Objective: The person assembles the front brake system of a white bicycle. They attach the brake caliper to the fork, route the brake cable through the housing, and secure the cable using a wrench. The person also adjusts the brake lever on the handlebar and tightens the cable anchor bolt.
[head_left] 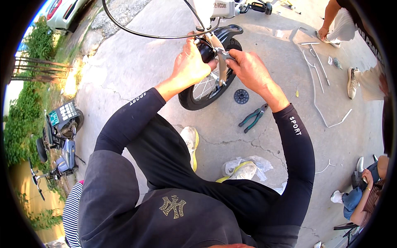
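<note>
A small white bike stands in front of me, its front wheel turned toward me under a black fender. My left hand is closed around a black rounded part, perhaps a headlight, at the top of the fork. Its thumb presses near the fork and its fingertips reach up behind. In my right hand, thumb and fingers pinch a grey metal piece against the fork; its kind is unclear. A black cable loops above my left hand.
Pliers with teal handles and a dark perforated disc lie on the concrete right of the wheel. Clear plastic wrap surrounds my right shoe. White strips lie farther right, near other people. A parked scooter stands left.
</note>
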### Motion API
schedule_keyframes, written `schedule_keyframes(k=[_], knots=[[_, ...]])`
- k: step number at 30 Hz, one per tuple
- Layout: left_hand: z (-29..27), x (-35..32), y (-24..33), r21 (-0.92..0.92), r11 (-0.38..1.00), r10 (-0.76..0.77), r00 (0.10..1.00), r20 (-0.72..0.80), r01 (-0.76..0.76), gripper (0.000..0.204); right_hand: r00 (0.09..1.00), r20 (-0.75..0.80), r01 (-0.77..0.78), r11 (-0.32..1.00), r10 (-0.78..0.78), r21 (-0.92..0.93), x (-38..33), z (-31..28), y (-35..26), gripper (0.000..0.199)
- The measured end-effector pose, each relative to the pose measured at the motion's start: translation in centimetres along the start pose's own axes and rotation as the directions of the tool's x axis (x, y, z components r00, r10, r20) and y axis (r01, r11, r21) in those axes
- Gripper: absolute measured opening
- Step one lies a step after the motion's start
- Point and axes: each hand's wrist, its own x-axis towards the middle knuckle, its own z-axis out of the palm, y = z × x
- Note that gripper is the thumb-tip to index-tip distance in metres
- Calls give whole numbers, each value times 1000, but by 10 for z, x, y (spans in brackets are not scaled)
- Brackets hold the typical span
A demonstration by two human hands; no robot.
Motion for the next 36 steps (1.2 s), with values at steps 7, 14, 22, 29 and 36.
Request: schedule_keyframes(k=[7,14,22,29,36], knots=[[2,0,0,31,1000,-2,1000,5,2,101,948,304,-43,987,90,-156,3,-16,10,20],[3,2,-1,97,994,-40,999,3,40,94,993,62,122,896,-105,-427,9,-63,-17,15],[5,-1,-4,-59,993,102,993,-61,-105,92,984,89,178,903,-155,-391,33,-68,-41,13],[4,-1,-4,-79,990,117,992,-49,-121,88,959,77,272,819,-272,-505,32,-58,-45,9],[0,-2,2,30,999,-32,999,20,31,99,994,107,35,952,-3,-303,-2,-5,-9,15]])
